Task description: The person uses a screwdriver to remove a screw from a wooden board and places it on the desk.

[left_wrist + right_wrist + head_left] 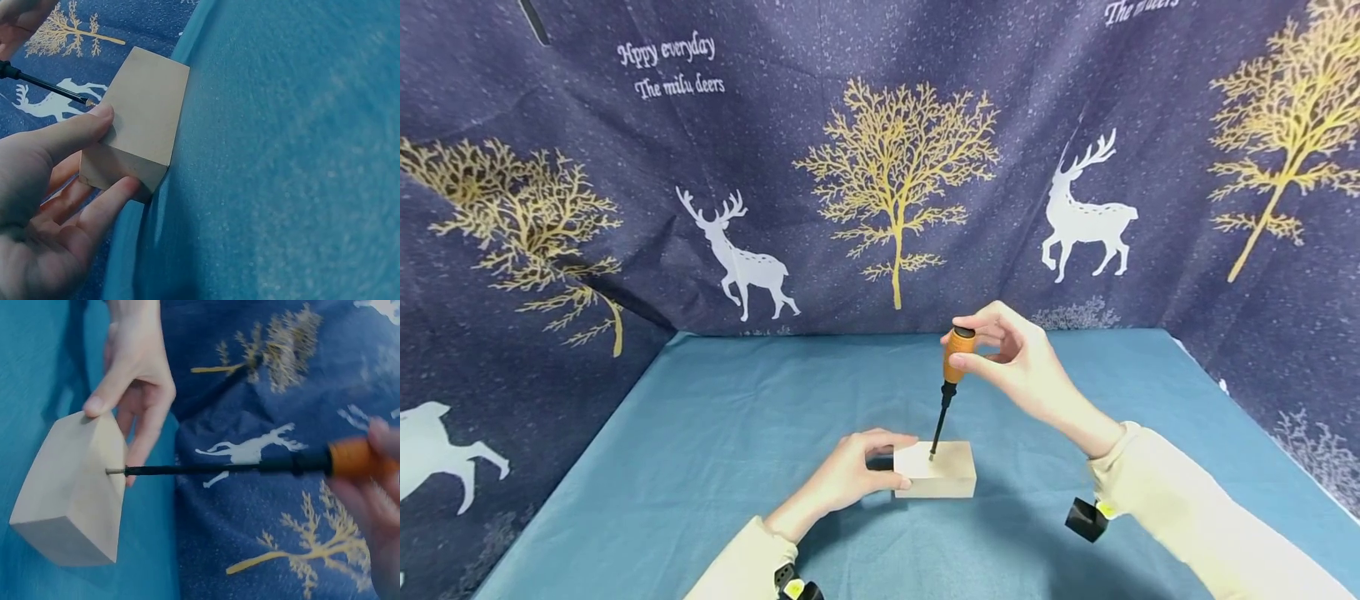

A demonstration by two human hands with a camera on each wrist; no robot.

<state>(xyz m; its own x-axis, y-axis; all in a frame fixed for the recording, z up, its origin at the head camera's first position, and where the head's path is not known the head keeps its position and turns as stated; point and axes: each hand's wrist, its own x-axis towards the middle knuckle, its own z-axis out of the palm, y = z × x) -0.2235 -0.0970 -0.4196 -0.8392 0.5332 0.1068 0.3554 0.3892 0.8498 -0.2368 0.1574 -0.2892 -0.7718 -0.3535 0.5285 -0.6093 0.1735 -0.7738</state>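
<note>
A pale wooden block (pixel 951 471) lies on the blue cloth. My left hand (pixel 857 473) grips its left end, with the thumb on the near side and fingers on the far side. My right hand (pixel 1018 358) holds a screwdriver (pixel 957 354) by its orange handle, tilted slightly, shaft pointing down. In the right wrist view the black shaft (pixel 200 469) meets a small screw (pixel 115 471) that stands partly out of the block's top face. The left wrist view shows the thumb (pixel 94 125) pressed against the block (pixel 147 100) near the screwdriver's tip.
Blue cloth (pixel 737 417) covers the table. Behind it hangs a dark blue curtain (pixel 925 50) printed with white deer and golden trees. Small black devices sit at both wrists, such as the one by the right sleeve (pixel 1180 508).
</note>
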